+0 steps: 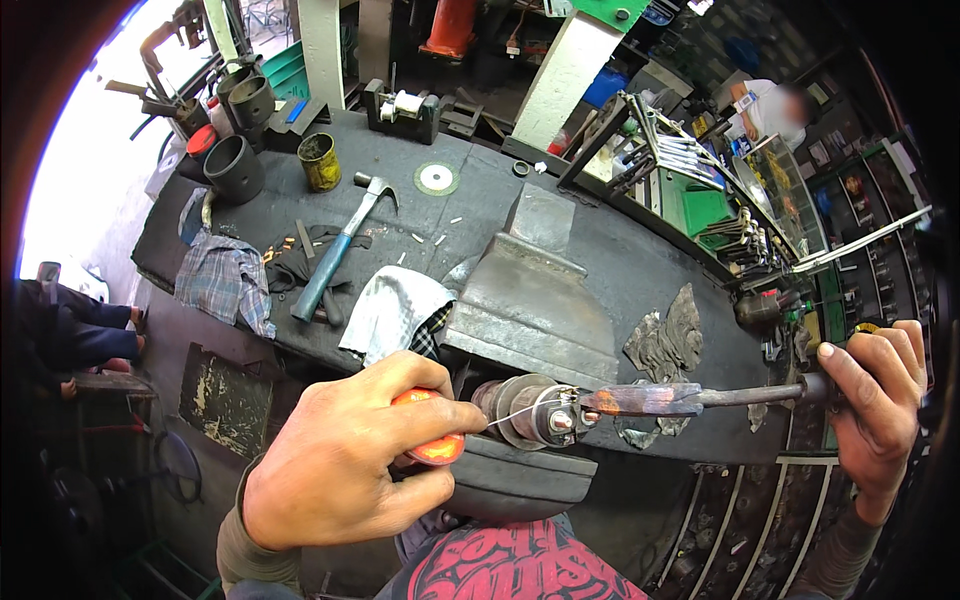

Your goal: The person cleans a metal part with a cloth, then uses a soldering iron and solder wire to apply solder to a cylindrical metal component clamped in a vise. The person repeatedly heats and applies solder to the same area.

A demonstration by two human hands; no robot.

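Note:
A cylindrical metal part with copper-coloured studs on its end (535, 412), like a starter solenoid, sits in the jaws of a big bench vise (535, 310). My left hand (340, 465) is closed around an orange spool of solder (437, 449), left of the part. From it a thin silvery solder wire (515, 412) runs to the terminals. My right hand (880, 400), at the far right, grips the handle end of a soldering iron (650, 400). The iron's broad, dark, scorched head points left, its tip at or very near the terminals; whether it touches, I cannot tell.
A blue-handled hammer (340, 245), a chequered cloth (395, 310), a yellow can (319, 162) and a round disc (437, 179) lie on the dark workbench. Crumpled dark rags (668, 335) are right of the vise. Wrenches (690, 150) fill a rack; a person stands behind it.

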